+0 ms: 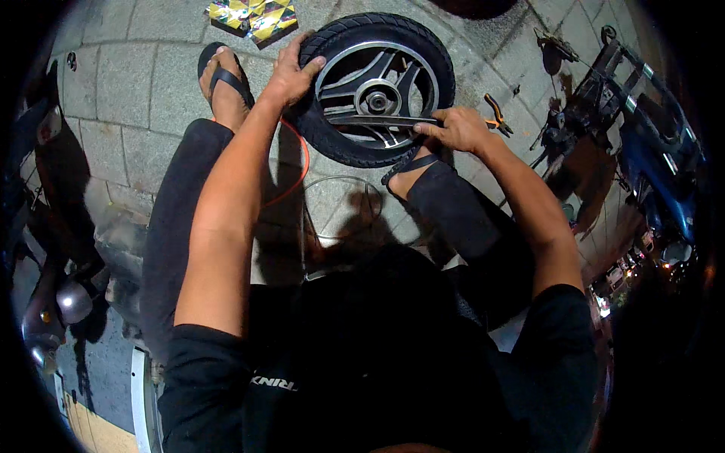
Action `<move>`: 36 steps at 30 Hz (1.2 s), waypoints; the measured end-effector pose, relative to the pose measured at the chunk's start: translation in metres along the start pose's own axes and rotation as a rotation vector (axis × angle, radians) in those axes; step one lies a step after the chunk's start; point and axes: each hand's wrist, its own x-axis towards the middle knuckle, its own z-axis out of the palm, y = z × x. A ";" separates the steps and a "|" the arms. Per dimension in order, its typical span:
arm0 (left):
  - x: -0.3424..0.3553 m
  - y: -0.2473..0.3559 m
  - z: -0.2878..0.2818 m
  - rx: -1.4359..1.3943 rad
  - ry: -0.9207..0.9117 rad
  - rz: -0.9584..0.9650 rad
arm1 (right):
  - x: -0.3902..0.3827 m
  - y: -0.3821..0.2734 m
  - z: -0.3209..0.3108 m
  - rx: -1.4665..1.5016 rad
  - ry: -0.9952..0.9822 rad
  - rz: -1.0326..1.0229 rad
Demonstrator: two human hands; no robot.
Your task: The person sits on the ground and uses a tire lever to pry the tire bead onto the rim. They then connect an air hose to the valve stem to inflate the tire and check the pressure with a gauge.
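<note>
The left hand (293,75), partly open, grips black rubber tyre (321,137); the right hand (451,128), closed around long grey metal bar (377,120), could slip if pushing too hard.

Ahead of me, yellow-and-black patterned packaging (272,26) sat on grey paving stones (124,84); to my right lay orange-handled pliers (496,113); farther right I had a blue motorcycle (668,181); nearer me, a thin orange hose (306,155) curved.
</note>
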 end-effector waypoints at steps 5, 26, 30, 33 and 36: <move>-0.005 0.012 -0.003 0.007 -0.006 -0.076 | 0.011 0.012 0.016 0.041 0.029 -0.058; -0.006 0.015 -0.007 -0.029 -0.058 -0.065 | 0.034 -0.016 -0.029 -0.049 -0.081 0.008; -0.006 0.012 -0.006 0.005 -0.048 -0.056 | 0.032 -0.024 -0.046 -0.125 -0.152 0.024; -0.004 0.009 -0.005 0.005 -0.044 -0.052 | 0.007 -0.018 -0.016 0.057 -0.151 -0.002; -0.009 0.002 -0.004 0.009 -0.029 -0.042 | 0.002 -0.040 -0.023 0.054 -0.184 0.064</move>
